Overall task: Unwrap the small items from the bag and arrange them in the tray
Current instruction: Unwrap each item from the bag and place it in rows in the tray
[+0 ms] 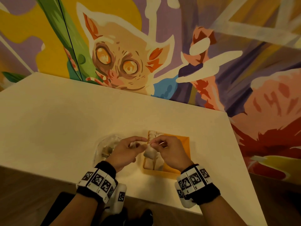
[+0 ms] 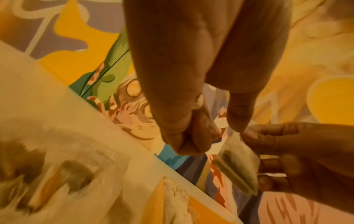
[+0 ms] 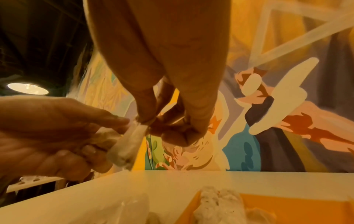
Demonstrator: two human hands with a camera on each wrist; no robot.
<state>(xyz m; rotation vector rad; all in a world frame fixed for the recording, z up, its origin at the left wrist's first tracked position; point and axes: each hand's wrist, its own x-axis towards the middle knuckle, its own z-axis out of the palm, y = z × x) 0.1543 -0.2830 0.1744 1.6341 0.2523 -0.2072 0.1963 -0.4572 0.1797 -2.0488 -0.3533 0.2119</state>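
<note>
A small item in a pale wrapper (image 1: 149, 152) hangs between both hands, just above the left side of the orange tray (image 1: 179, 141). My left hand (image 1: 143, 144) holds it from the left, index and thumb at its top and the other fingers curled under it (image 3: 90, 150). My right hand (image 1: 154, 143) pinches the wrapper's twisted top end (image 3: 142, 122). The left wrist view shows the wrapped item (image 2: 237, 165) against the right hand (image 2: 296, 156). Pale unwrapped items (image 1: 153, 163) lie along the tray's left side. A clear plastic bag (image 1: 105, 147) holding more pieces lies left of the hands.
The white table (image 1: 65, 119) stands against a painted mural wall (image 1: 162, 46). Its right edge slants away past the tray, and its front edge runs just under my wrists. The tray's right half (image 1: 182, 154) shows bare orange.
</note>
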